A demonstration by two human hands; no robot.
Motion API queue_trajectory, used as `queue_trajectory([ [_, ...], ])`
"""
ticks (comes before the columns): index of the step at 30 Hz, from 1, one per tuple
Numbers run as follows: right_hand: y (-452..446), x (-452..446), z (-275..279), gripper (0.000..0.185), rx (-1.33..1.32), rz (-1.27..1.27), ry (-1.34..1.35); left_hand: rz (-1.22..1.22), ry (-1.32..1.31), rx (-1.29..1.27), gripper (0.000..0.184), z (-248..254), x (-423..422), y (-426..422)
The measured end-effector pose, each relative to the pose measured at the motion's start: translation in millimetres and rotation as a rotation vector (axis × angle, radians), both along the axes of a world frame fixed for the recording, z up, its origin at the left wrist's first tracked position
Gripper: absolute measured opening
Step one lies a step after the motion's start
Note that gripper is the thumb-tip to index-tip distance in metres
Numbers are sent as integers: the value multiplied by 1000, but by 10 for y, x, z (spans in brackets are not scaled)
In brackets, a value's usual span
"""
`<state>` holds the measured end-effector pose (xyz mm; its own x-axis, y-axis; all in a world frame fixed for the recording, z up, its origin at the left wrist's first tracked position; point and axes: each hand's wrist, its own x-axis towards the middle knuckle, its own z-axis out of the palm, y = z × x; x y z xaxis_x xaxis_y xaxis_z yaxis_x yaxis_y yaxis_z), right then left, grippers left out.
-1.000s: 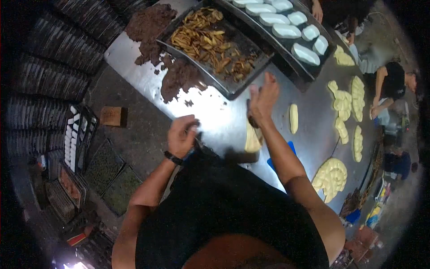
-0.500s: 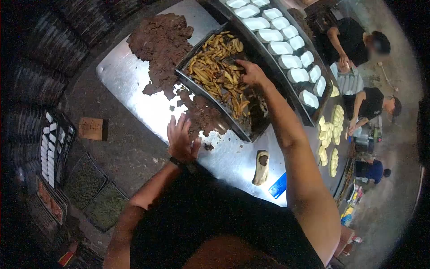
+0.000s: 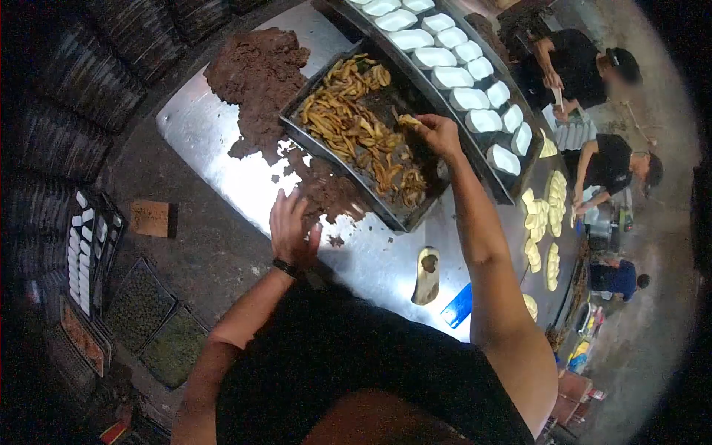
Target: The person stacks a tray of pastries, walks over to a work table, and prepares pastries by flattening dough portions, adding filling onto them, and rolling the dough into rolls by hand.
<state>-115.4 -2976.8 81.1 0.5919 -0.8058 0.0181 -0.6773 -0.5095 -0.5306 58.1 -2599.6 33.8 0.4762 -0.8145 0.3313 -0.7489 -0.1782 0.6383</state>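
Observation:
My right hand is over the right side of a dark metal tray, pinching a few yellow-brown strips that look like cooked banana slices. More banana slices fill the tray's left and lower parts. My left hand, fingers spread, rests on the metal table at the edge of a thin smear of brown paste. Near my body lies an elongated piece of flattened dough with a dab of brown paste on it.
A big mound of brown paste sits beyond the tray. White molds stand in a long tray to the right. Beside the dough lies a blue scraper. Dough pieces and co-workers are farther right.
My right hand has lifted slightly toward the tray's right side with banana slices now between its fingers. The slices in the tray have shifted. My left hand stays nearly in place.

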Motion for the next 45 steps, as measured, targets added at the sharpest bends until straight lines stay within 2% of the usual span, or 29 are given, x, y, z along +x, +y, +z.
queue_trajectory([
  [1,90,-47,122,30,134,-39,-76,31,-18,-109,49,-21,-15,-11],
  [2,149,-114,214,30,141,-16,-107,61,-33,-145,48,-129,-25,-26],
  [4,333,-316,390,31,162,28,-159,81,-43,-171,48,-8,-52,-6],
  [5,469,-445,496,29,353,15,-240,100,-88,-203,46,-33,-60,-4],
  [6,661,-569,721,28,414,34,-187,120,-132,-231,45,-72,-60,-7],
  [8,882,-946,739,27,539,99,-283,149,-165,-283,40,-87,-135,19],
  [10,1165,-1324,798,28,572,133,-213,174,-81,-302,37,-26,-364,64],
  [11,1312,-1531,721,29,604,165,-251,110,-77,-342,36,-28,-520,72],
  [12,1455,-1696,679,30,627,204,-293,50,205,-363,35,179,-884,72],
  [15,1907,-2070,391,27,578,219,-255,-260,224,-236,35,167,-1442,4],
  [16,2009,-2169,173,28,316,313,-206,-343,254,-173,35,176,-1645,-75],
  [18,2155,-2301,-228,28,-224,463,-119,-296,295,1,37,114,-1955,-287],
  [20,2204,-2283,-176,32,-192,445,-136,-305,-101,84,35,176,-2128,-414],
  [21,2209,-2268,-114,33,-174,432,-144,-330,-129,197,36,219,-2191,-469],
  [24,1984,-2186,165,37,159,406,-2,-347,-227,136,32,144,-2237,-569],
  [25,1938,-2129,35,42,-8,371,-266,-319,-222,45,25,136,-2263,-582],
  [28,1755,-2016,19,40,275,518,86,-365,29,98,19,72,-2249,-674],
  [29,1705,-2018,-160,32,293,509,73,-376,89,46,17,30,-2261,-684],
  [32,1949,-2158,-138,26,69,456,13,-362,15,-122,14,157,-2480,-452],
  [33,2130,-2262,-177,26,-52,444,-63,-396,-15,-85,16,177,-2541,-345],
  [34,2361,-2394,-223,27,-167,435,-139,-460,-136,-44,26,215,-2589,-194],
  [35,2614,-2481,-122,30,-146,429,-174,-485,-155,-14,27,222,-2652,-43],
  [38,3010,-2641,-194,29,-330,430,-138,-518,-171,9,36,111,-2759,268],
  [40,2796,-2640,-143,30,-145,479,-88,-548,-55,80,39,66,-2710,219],
  [41,2707,-2644,-92,31,-65,500,-67,-555,21,-70,44,-4,-2670,200],
  [44,2863,-2500,135,32,-273,375,-266,-283,194,-261,46,219,-2770,161],
  [45,2938,-2467,4,30,-280,334,-309,-337,108,-183,49,214,-2790,184],
])
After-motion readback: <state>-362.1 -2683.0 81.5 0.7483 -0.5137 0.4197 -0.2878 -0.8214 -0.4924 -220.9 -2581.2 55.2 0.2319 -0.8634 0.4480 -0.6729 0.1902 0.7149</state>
